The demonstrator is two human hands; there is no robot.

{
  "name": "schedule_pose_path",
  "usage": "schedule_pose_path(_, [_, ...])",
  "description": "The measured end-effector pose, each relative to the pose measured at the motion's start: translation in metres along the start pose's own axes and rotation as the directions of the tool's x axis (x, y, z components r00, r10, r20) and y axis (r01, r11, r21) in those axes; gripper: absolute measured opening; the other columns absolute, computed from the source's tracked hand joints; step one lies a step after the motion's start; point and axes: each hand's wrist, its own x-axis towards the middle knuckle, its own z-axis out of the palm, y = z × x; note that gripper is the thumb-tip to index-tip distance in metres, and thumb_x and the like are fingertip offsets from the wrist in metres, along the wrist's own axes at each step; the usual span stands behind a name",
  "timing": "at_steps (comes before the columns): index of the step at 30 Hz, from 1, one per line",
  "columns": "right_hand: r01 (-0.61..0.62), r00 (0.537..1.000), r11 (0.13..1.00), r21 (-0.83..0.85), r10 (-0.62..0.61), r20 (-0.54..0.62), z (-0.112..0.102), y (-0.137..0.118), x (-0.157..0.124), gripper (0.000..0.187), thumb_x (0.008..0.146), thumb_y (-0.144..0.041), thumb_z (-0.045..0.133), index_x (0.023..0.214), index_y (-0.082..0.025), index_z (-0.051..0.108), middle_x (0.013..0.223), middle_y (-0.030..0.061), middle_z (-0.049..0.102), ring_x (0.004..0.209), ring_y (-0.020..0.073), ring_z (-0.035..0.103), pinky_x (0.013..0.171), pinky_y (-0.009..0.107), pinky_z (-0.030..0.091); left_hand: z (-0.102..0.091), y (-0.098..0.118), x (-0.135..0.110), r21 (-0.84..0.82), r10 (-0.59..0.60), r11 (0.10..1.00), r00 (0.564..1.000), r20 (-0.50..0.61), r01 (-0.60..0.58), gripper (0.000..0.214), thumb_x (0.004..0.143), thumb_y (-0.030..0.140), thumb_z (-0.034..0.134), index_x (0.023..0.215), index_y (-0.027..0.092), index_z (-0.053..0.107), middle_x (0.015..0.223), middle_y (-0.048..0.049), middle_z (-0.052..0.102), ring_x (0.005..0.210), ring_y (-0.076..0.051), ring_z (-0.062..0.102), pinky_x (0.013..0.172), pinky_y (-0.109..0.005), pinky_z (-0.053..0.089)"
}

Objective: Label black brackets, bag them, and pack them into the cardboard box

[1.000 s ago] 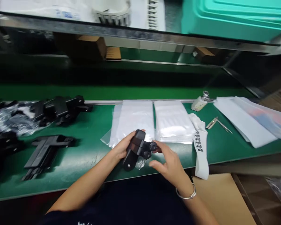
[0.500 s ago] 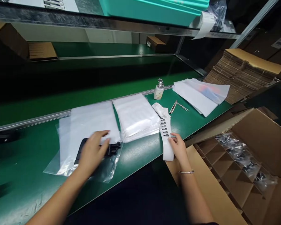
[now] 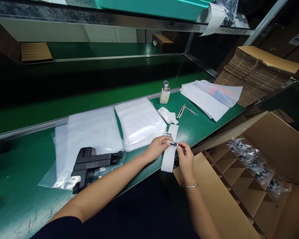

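A small black-and-white label (image 3: 173,143) is between the fingertips of my two hands, above a white strip of label backing (image 3: 168,162). My left hand (image 3: 157,148) pinches the label's left end, its thumb and fingers closed. At the other end, the fingertips of my right hand (image 3: 185,158) close on the label. Part of the printed strip is hidden behind my left fingers. To the left, a black plastic bracket-like part (image 3: 89,164) with two side-by-side arms lies on clear plastic bags (image 3: 94,127), touched by neither hand.
A stack of plastic bags (image 3: 141,121), a pump bottle (image 3: 164,93), a crumpled white wipe (image 3: 167,115) and tweezers (image 3: 191,111) lie beyond my hands. At right stands a divided carton (image 3: 239,186) holding bagged parts, below stacked flat cardboard (image 3: 256,74). A shelf edge (image 3: 129,26) runs overhead.
My left hand has left the black part and moved right to the label strip. A label is now held between both hands. The strip has tilted, and the view has shifted slightly.
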Motion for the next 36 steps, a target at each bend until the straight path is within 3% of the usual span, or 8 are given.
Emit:
schedule_pose_path(5, [0.315,0.943,0.843,-0.435,-0.329,0.044,-0.003,-0.007,-0.003,0.012,0.087,-0.031,0.059,0.082,-0.025,0.068,0.099,0.0067,0.068,0.103,0.0258,0.059,0.109,0.057,0.029,0.005,-0.005,0.004,0.068,-0.051,0.996,0.999,-0.006,0.051,0.023,0.073,0.019,0.066,0.095,0.014,0.064,0.072,-0.0016,0.067,0.070,-0.018,0.063,0.070,-0.029,0.047])
schedule_pose_path(9, [0.336,0.900,0.859,-0.386,-0.414,-0.139,-0.016,-0.029,-0.016,0.009,0.085,-0.027,0.061,0.080,-0.023,0.067,0.100,0.0062,0.066,0.110,0.0262,0.058,0.113,0.059,0.021,-0.010,0.009,-0.026,0.165,-0.036,0.986,0.998,0.052,0.027,0.073,0.068,0.015,0.072,0.136,0.017,0.046,0.118,-0.0149,0.068,0.106,-0.027,0.065,0.093,-0.040,0.047])
schedule_pose_path(13, [0.127,0.941,0.992,0.006,-0.119,-0.318,-0.029,-0.044,-0.010,0.014,0.082,-0.031,0.065,0.076,-0.019,0.064,0.109,0.0100,0.063,0.114,0.0286,0.057,0.104,0.053,0.039,-0.096,0.041,-0.097,0.543,0.127,0.834,0.992,-0.016,-0.098,0.052,0.083,0.029,0.060,0.135,0.027,0.053,0.136,-0.0086,0.059,0.126,-0.031,0.052,0.110,-0.047,0.034])
schedule_pose_path(16, [-0.013,0.982,0.952,0.305,0.070,-0.176,-0.015,-0.048,0.001,0.017,0.077,-0.032,0.070,0.071,-0.018,0.062,0.111,0.0112,0.063,0.111,0.0294,0.059,0.100,0.052,0.041,-0.177,0.044,-0.161,0.734,0.189,0.676,0.948,-0.256,0.063,0.039,0.090,0.036,0.050,0.125,0.025,0.063,0.140,-0.0057,0.056,0.139,-0.031,0.037,0.118,-0.051,0.018])
schedule_pose_path(19, [-0.076,0.996,0.916,0.393,0.048,0.081,0.027,-0.062,-0.002,0.018,0.076,-0.032,0.071,0.068,-0.018,0.062,0.110,0.0110,0.065,0.112,0.0302,0.058,0.099,0.053,0.041,-0.215,0.023,-0.204,0.732,0.152,0.663,0.929,-0.336,0.156,0.047,0.094,0.043,0.042,0.135,0.024,0.055,0.153,-0.0052,0.040,0.144,-0.029,0.029,0.119,-0.048,0.019])
schedule_pose_path(23, [-0.023,0.847,0.971,0.236,-0.106,0.521,0.102,-0.100,-0.028,0.020,0.080,-0.035,0.066,0.067,-0.021,0.064,0.117,0.0094,0.065,0.124,0.0301,0.050,0.107,0.052,0.032,-0.189,-0.010,-0.213,0.718,0.237,0.674,0.871,-0.431,0.173,0.049,0.097,0.038,0.033,0.140,0.020,0.046,0.156,-0.0090,0.032,0.147,-0.026,0.021,0.121,-0.047,0.018])
schedule_pose_path(27, [-0.030,0.679,0.994,0.110,-0.060,0.732,0.158,-0.116,-0.045,0.019,0.079,-0.034,0.063,0.063,-0.023,0.063,0.117,0.0072,0.065,0.128,0.0287,0.045,0.109,0.049,0.030,-0.154,-0.018,-0.204,0.701,0.284,0.683,0.811,-0.512,0.204,0.045,0.097,0.029,0.034,0.139,0.018,0.045,0.155,-0.0106,0.032,0.148,-0.027,0.017,0.120,-0.047,0.019])
schedule_pose_path(36, [-0.017,0.682,1.000,-0.026,0.030,0.730,0.172,-0.116,-0.048,0.020,0.076,-0.031,0.062,0.059,-0.022,0.058,0.110,0.0071,0.065,0.116,0.0270,0.052,0.105,0.046,0.032,-0.151,-0.016,-0.203,0.640,0.301,0.751,0.777,-0.552,0.164,0.042,0.094,0.022,0.038,0.135,0.019,0.048,0.154,-0.0108,0.033,0.147,-0.030,0.018,0.119,-0.050,0.022])
